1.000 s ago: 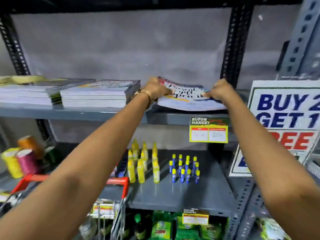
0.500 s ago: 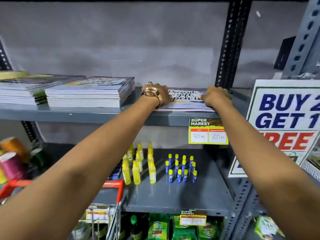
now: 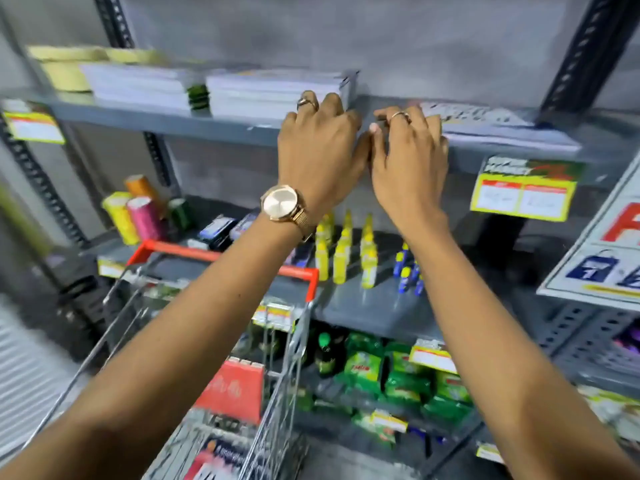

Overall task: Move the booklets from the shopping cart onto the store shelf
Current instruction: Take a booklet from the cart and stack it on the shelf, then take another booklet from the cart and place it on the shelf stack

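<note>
A thin pile of booklets (image 3: 498, 131) lies flat at the right end of the grey upper shelf (image 3: 173, 124). Two taller booklet stacks (image 3: 277, 93) stand to its left on the same shelf. My left hand (image 3: 318, 147), with a gold watch on the wrist, hovers in front of the shelf edge, fingers spread and empty. My right hand (image 3: 410, 157) is beside it, fingers apart, holding nothing, just left of the thin pile. The shopping cart (image 3: 225, 258) with a red rim stands below, with more booklets (image 3: 221, 455) in its basket.
The middle shelf carries yellow bottles (image 3: 343, 251), small blue bottles (image 3: 407, 271) and thread spools (image 3: 135, 213). Green packets (image 3: 398, 375) fill the lower shelf. A promotional sign (image 3: 602, 251) leans at the right. A price tag (image 3: 523, 195) hangs under the upper shelf.
Both hands let go of the booklets laid on the shelf and drew back toward me and to the left. The view swung left and down, showing the cart.
</note>
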A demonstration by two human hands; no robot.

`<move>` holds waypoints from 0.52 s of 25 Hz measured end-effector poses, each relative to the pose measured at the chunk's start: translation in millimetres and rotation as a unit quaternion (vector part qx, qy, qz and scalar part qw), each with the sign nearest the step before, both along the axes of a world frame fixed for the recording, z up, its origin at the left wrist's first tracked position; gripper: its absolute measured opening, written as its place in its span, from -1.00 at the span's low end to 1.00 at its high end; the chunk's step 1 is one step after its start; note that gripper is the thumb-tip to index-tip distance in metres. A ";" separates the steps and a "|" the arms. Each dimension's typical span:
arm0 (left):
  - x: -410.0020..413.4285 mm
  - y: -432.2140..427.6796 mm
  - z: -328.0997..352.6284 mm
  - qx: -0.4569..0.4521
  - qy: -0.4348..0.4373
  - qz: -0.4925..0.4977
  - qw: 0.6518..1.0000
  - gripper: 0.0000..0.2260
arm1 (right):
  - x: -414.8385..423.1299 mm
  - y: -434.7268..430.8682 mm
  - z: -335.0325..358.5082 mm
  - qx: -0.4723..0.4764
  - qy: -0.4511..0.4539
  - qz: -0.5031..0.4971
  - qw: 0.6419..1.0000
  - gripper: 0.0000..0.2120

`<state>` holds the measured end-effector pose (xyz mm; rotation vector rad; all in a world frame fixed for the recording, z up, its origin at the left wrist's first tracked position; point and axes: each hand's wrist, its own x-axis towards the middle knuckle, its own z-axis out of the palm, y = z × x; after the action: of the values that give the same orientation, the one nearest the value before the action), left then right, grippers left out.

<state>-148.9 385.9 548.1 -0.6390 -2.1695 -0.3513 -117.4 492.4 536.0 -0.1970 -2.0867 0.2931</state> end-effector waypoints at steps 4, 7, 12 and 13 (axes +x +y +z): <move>19.9 -96.4 -85.6 0.031 -0.032 0.067 0.997 -0.66 | 5.2 -95.6 -87.3 -0.174 -0.025 0.200 0.964 -0.78; 48.4 -181.6 -179.7 0.036 -0.129 0.106 0.985 -0.70 | 13.4 -182.1 -179.7 -0.329 -0.184 0.297 0.878 -0.83; 108.6 -304.1 -349.3 -0.017 -0.399 0.210 0.893 -0.63 | 33.2 -284.3 -315.9 -0.384 -0.570 0.290 0.666 -0.83; 118.9 -319.2 -373.9 -0.031 -0.456 0.225 0.860 -0.65 | 36.2 -296.9 -331.1 -0.375 -0.622 0.274 0.631 -0.78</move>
<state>-30.0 66.7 174.2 0.0850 -3.1468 -0.3687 -81.3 195.5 204.9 -0.2907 -3.2075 1.8755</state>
